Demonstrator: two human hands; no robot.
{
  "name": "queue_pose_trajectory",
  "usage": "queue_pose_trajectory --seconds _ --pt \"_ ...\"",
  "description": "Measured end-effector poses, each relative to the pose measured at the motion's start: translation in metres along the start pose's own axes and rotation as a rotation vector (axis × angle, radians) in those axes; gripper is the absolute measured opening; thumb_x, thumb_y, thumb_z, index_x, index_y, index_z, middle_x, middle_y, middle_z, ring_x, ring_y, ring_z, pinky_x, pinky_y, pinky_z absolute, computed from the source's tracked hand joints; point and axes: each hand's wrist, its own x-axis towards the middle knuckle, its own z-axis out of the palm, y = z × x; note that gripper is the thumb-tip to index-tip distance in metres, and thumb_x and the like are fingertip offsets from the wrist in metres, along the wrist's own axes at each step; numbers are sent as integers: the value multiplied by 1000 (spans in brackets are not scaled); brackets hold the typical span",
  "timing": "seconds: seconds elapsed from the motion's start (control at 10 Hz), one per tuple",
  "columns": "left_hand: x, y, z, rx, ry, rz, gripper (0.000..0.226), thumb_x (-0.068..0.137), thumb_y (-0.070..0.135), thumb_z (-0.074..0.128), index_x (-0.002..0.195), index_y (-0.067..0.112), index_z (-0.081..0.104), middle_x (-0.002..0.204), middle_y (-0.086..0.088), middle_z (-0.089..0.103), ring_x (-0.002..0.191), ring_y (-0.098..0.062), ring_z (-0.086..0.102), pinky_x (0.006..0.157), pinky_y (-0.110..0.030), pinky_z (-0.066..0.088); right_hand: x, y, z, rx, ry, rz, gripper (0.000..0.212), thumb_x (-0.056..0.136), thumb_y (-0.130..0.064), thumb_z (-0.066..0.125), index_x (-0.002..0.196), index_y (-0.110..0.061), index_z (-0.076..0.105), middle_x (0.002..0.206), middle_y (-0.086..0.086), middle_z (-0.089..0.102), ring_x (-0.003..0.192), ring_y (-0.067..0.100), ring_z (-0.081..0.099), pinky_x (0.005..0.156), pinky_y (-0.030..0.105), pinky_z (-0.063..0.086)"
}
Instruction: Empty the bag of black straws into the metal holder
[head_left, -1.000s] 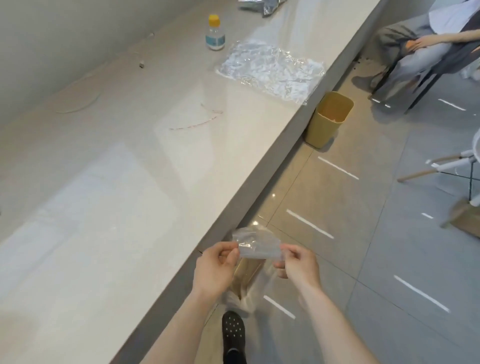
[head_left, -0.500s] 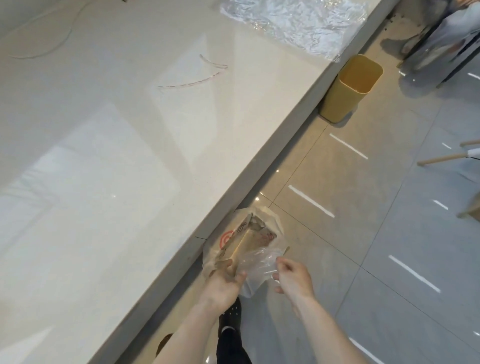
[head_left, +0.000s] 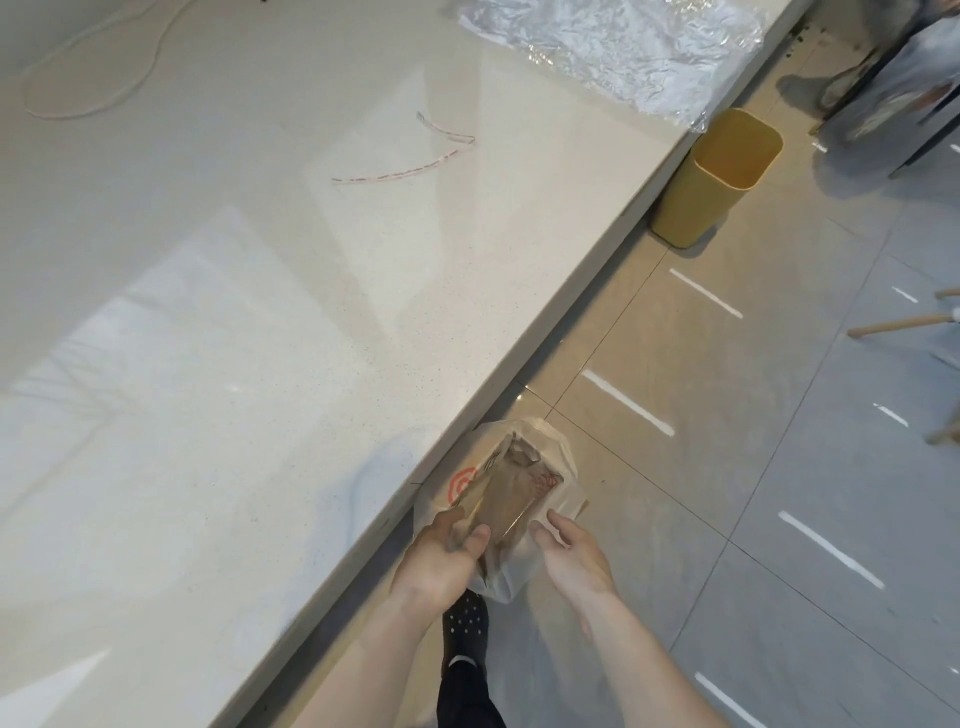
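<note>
No black straws and no metal holder are in view. A white plastic bag (head_left: 563, 460) with a red logo hangs open below the counter edge, with brownish clear wrapping inside it. My left hand (head_left: 441, 561) pinches the bag's near rim between thumb and fingers. My right hand (head_left: 571, 558) is just right of the bag, fingers spread, holding nothing.
The pale counter (head_left: 234, 338) fills the left. On it lie a crumpled clear plastic sheet (head_left: 623, 52), torn thin strips (head_left: 400, 171) and a looped cord (head_left: 88, 78). A yellow bin (head_left: 717, 176) stands on the tiled floor. A seated person (head_left: 909, 78) is at the top right. My black shoe (head_left: 467, 623) is below the bag.
A second ago both hands held a small clear empty bag above the white bag. It has gone down into the white bag, and my right hand has let go and opened.
</note>
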Motion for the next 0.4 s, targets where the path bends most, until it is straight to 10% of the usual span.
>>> queue_pose_trajectory --seconds 0.4 --pt "-83 71 -33 12 -10 247 77 91 59 57 156 23 35 155 -3 43 137 -21 49 114 -36 41 -74 -87 -39 -407 36 -330 78 91 -68 47 159 -37 26 171 0 17 157 26 15 126 45 18"
